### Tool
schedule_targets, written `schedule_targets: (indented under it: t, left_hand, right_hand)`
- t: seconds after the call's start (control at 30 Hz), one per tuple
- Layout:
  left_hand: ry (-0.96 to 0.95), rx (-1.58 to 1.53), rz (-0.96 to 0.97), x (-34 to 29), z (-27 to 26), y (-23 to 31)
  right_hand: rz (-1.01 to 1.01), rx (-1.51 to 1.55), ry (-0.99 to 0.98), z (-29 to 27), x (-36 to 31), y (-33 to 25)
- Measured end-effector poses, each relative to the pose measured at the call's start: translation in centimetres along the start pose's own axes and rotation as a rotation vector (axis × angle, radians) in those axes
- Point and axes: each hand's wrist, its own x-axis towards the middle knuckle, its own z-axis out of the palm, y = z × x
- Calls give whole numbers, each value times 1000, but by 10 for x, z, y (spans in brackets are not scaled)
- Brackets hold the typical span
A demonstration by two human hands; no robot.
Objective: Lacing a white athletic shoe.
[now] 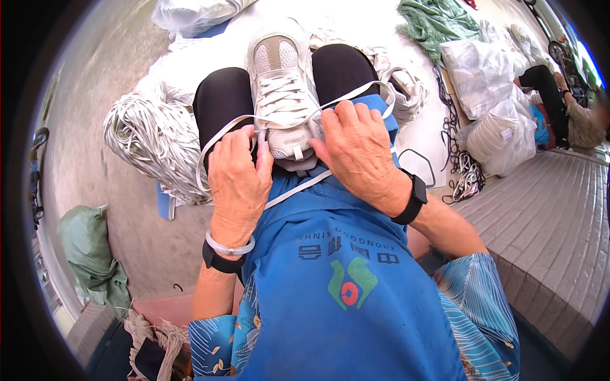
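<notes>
A white sneaker upper (280, 89) with white laces lies on my lap between my knees, over a blue apron (337, 267). My left hand (238, 178) rests at its near left side, fingers pinching a flat white lace (219, 136) that loops out over my left knee. On the shoe's right side, my right hand (356, 149) presses down and holds the other lace end (356, 94), which runs across my right knee. Both wrists wear black bands, and the left also has a clear bracelet.
A large bundle of white laces (149, 146) lies on the ground at left. Clear plastic bags (483, 76), green cloth (438, 22) and dark cords (460, 171) lie at right. Another person (565, 108) sits at far right. A tiled step (546, 209) runs along my right.
</notes>
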Motion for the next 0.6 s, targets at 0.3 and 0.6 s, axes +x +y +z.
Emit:
schedule_targets:
  t: [0.3, 0.6]
  left_hand:
    - [-2, -236, -32, 21, 5, -13]
    - [-65, 54, 268, 15, -3, -2]
  right_hand:
    - [-88, 193, -92, 25, 9, 23]
    - [-132, 208, 6, 18, 3, 11]
